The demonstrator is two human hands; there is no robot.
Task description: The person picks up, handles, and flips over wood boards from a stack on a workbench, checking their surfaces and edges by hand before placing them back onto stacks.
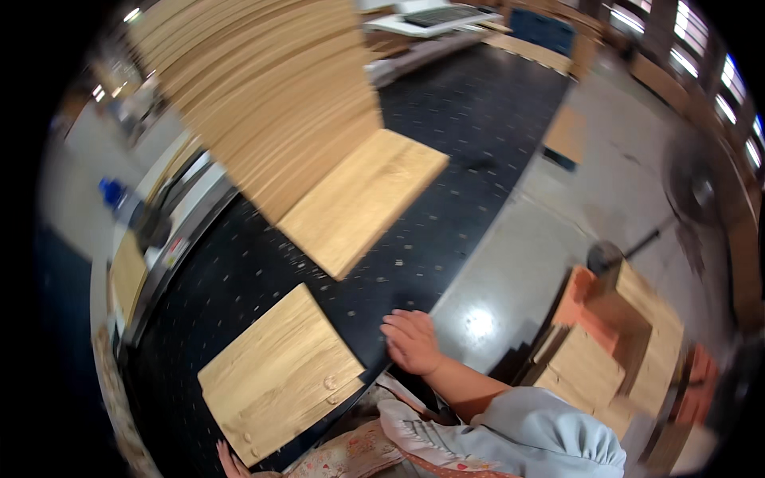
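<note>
A light wooden board (279,374) lies flat on the black worktable (446,143), near its front edge. My left hand (232,460) shows only as fingertips at the board's near corner, touching it. My right hand (410,341) rests with fingers spread on the table's right edge, just right of the board and holding nothing. Farther back, a tall leaning stack of similar boards (271,88) rests on a flat board (362,199).
A metal machine rail (171,247) runs along the table's left side, with a blue object (111,191) beyond it. On the grey floor to the right stand stacks of wooden pieces (621,350) with orange crates, and a standing fan (693,191).
</note>
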